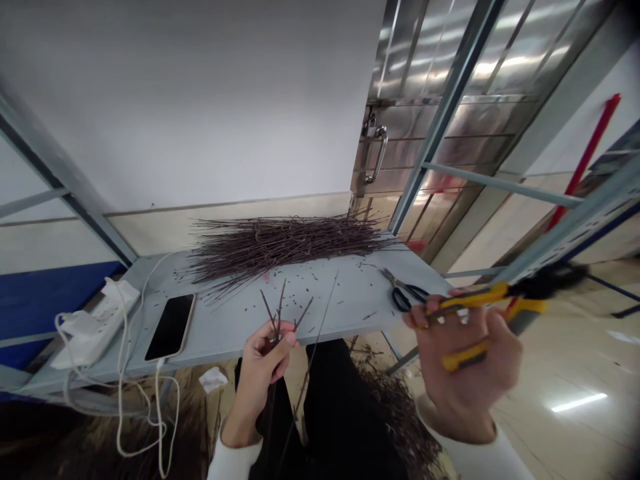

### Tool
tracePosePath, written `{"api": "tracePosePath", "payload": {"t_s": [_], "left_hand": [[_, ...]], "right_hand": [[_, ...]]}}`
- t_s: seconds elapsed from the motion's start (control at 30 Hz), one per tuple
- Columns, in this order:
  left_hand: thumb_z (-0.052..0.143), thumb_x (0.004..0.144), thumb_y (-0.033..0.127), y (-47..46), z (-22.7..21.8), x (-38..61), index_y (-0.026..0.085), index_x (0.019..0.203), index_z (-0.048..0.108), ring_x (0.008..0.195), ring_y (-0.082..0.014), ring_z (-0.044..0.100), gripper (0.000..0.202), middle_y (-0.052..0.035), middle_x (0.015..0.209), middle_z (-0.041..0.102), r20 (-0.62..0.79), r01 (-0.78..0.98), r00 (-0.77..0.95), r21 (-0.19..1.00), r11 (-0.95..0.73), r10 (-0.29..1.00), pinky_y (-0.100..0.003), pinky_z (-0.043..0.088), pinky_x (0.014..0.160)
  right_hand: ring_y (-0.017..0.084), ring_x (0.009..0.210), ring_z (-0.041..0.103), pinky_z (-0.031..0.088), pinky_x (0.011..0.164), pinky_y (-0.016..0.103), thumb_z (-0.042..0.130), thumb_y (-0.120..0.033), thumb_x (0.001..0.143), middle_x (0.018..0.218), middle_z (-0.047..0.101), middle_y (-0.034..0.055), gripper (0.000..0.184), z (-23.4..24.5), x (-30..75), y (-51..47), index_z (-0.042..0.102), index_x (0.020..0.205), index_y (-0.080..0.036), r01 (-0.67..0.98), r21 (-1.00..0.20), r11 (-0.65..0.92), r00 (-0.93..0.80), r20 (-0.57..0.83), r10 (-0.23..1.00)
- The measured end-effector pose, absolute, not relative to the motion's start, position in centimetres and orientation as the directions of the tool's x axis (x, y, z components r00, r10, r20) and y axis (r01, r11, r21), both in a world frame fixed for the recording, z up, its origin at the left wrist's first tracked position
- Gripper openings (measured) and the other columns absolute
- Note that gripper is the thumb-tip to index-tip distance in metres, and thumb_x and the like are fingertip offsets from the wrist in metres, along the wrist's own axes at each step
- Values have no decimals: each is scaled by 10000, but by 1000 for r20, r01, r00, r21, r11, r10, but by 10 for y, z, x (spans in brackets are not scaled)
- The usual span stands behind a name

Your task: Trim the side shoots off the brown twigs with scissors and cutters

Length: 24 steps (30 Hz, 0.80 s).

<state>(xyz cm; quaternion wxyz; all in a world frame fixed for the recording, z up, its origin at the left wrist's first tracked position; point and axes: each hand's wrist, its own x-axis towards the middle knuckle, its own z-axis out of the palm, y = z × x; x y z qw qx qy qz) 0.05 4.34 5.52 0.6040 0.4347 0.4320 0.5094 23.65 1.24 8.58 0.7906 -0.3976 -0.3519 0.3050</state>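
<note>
My left hand (261, 368) pinches a few thin dark twigs (277, 315) near the front edge of a grey metal shelf (235, 341). My right hand (464, 360) grips yellow-handled pruning shears (493, 308), and their dark blades blur at the upper right. A long, loose heap of similar twigs (285, 247) lies across the back of the shelf. Small cut bits are scattered over the shelf top. Black-handled scissors (404, 292) lie on the shelf's right end, just beyond my right hand.
A black phone (170, 327) with a white cable and a white power strip (95, 323) sit on the shelf's left side. Below, a white tissue (213, 379) and a twig heap (397, 407) lie on the floor. Metal shelf uprights and a steel door (375, 155) stand around.
</note>
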Motion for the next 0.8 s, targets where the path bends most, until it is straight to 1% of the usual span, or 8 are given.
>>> {"api": "tracePosePath", "payload": {"t_s": [0.07, 0.17, 0.23, 0.3, 0.4, 0.6, 0.7, 0.8], "left_hand": [[731, 710, 376, 45, 56, 1, 154, 837, 624, 352, 16, 262, 278, 29, 664, 587, -81, -259, 111, 960, 108, 990, -142, 127, 326], [742, 702, 368, 49, 54, 1, 150, 854, 631, 367, 16, 257, 288, 16, 721, 596, -106, -257, 138, 956, 139, 985, -141, 129, 324], [744, 697, 374, 51, 52, 1, 148, 895, 657, 373, 11, 253, 313, 15, 700, 592, -135, -241, 174, 955, 175, 975, -146, 127, 328], [740, 702, 377, 53, 50, 1, 150, 931, 678, 382, 5, 246, 329, 16, 669, 586, -159, -228, 203, 952, 204, 966, -150, 124, 341], [742, 698, 383, 54, 49, 1, 149, 915, 703, 397, 2, 229, 321, 6, 671, 593, -168, -222, 210, 951, 214, 963, -163, 113, 359], [762, 661, 422, 51, 56, -2, 133, 878, 724, 396, 0, 223, 363, 5, 650, 570, -171, -250, 197, 943, 218, 965, -186, 106, 373], [762, 663, 420, 47, 60, -5, 134, 880, 728, 395, 3, 223, 360, 14, 632, 551, -176, -259, 200, 939, 226, 964, -184, 107, 376], [762, 664, 419, 43, 64, -9, 136, 870, 732, 391, 6, 234, 351, 18, 628, 541, -171, -268, 199, 938, 221, 965, -185, 115, 374]], "right_hand": [[161, 605, 469, 451, 614, 353, 343, -423, 867, 732, 396, -15, 182, 73, 243, 27, 456, 874, -280, -93, -798, 596, 723, 357, 592], [151, 586, 479, 464, 628, 346, 368, -410, 855, 693, 389, -45, 148, 39, 249, 47, 443, 895, -290, -73, -802, 592, 743, 352, 569], [142, 550, 484, 468, 577, 316, 394, -418, 847, 680, 408, -54, 178, 17, 251, 58, 433, 946, -275, -10, -889, 457, 698, 321, 640], [144, 553, 518, 465, 541, 295, 367, -455, 852, 704, 466, -41, 281, -1, 252, 69, 430, 1021, -240, 207, -966, 153, 599, 249, 761], [187, 659, 588, 463, 582, 310, 431, -490, 798, 777, 564, 16, 416, -20, 252, 86, 469, 1063, -172, 501, -851, -159, 479, 119, 870], [323, 966, 587, 404, 791, 406, 622, -312, 669, 1005, 619, 158, 458, -36, 233, 113, 542, 1081, -130, 732, -610, -303, 403, 29, 915], [356, 1080, 523, 354, 872, 459, 629, -308, 700, 1103, 588, 196, 474, -35, 222, 123, 531, 1128, -128, 783, -518, -345, 411, 13, 912], [389, 1134, 468, 311, 915, 517, 652, -340, 709, 1141, 558, 223, 498, -29, 217, 133, 541, 1133, -106, 794, -501, -344, 407, 18, 913]]}}
